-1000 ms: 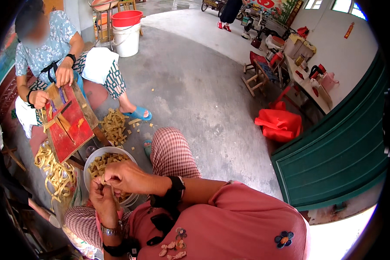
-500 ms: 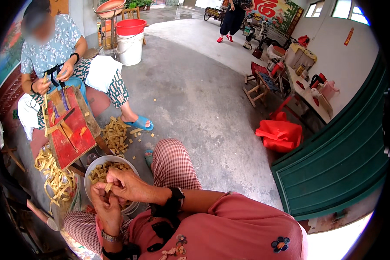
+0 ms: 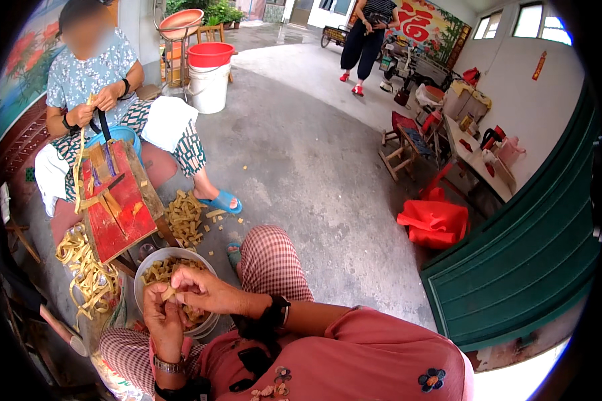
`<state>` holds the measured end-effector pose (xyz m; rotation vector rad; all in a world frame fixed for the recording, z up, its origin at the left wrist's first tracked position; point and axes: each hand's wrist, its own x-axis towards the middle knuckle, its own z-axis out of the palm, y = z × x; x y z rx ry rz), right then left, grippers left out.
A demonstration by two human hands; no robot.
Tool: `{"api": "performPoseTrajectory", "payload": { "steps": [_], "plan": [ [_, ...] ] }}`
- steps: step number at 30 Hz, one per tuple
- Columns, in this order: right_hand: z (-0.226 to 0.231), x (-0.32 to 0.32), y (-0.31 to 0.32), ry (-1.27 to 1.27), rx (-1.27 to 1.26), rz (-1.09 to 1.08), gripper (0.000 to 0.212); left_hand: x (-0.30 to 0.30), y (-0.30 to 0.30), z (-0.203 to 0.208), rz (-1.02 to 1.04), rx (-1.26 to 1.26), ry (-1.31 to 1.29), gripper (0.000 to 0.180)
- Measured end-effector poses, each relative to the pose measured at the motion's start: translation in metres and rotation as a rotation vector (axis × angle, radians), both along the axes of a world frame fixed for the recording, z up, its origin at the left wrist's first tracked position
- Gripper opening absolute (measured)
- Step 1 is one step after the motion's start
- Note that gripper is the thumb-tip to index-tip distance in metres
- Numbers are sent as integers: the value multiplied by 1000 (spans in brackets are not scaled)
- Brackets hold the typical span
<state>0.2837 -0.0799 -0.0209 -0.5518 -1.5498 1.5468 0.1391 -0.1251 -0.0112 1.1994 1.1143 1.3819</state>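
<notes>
One small tan piece [image 3: 169, 293] sat pinched in the fingertips of left hand [image 3: 164, 318] and right hand [image 3: 209, 292]; I feared a loosened grip might drop it into the bucket [image 3: 138, 287]

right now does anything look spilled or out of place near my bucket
Yes: short tan pieces lie heaped and scattered on the floor beyond your bucket, while similar pieces sit inside it; possibly deliberate.

Worn grey concrete floor [image 3: 301, 174] stretches far toward daylight. At right, a green panelled door [image 3: 515, 267] stands near; beyond, a long table [image 3: 473, 160] beside a white wall [image 3: 502, 80] with high, bright windows [image 3: 539, 21]. Far left, a floral mural [image 3: 20, 73].
</notes>
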Motion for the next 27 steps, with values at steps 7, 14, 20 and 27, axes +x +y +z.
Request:
{"api": "performPoseTrajectory", "payload": {
  "steps": [7,14,20,27],
  "plan": [
    [-15,-2,7,-98,73,77,14,-8,-1,-8,-32,-92,-121,17],
    [-20,-4,9,-22,-182,210,20,-15,-9,-3,-225,-137,-278,15],
    [-2,5,9,-84,-183,353,21,-17,-14,1,-284,-152,-225,17],
    [-17,-6,5,-87,-284,276,14,-31,-13,-11,-267,-221,-130,16]
  ]
}}
